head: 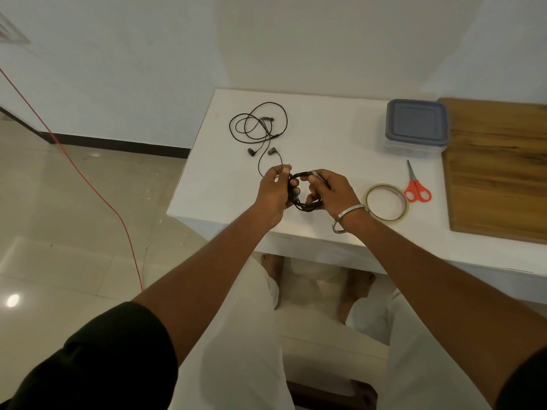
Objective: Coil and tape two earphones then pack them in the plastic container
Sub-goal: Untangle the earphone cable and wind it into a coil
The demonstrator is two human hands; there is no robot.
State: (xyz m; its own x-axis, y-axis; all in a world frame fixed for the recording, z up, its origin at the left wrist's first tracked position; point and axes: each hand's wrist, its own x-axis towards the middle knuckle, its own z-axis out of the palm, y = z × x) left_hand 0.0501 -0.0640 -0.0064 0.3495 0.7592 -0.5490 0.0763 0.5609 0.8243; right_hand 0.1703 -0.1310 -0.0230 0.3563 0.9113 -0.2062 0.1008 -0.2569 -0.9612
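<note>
Both hands hold one black earphone wound into a small coil [305,206] just above the white table's front edge. My left hand [273,192] grips the coil's left side. My right hand [331,189] pinches its top and right side, where something pale, maybe tape, shows at the fingertips. A second black earphone [259,125] lies loose and uncoiled on the table behind the hands, its two earbuds nearest me. The plastic container [416,125], clear with a blue-grey lid on, stands at the back right. A roll of clear tape [387,206] lies flat just right of my right wrist.
Red-handled scissors [416,184] lie shut beyond the tape roll. A wooden board [500,170] covers the table's right end. The white table [334,128] ends at my knees. A red cable [88,184] runs across the tiled floor at the left.
</note>
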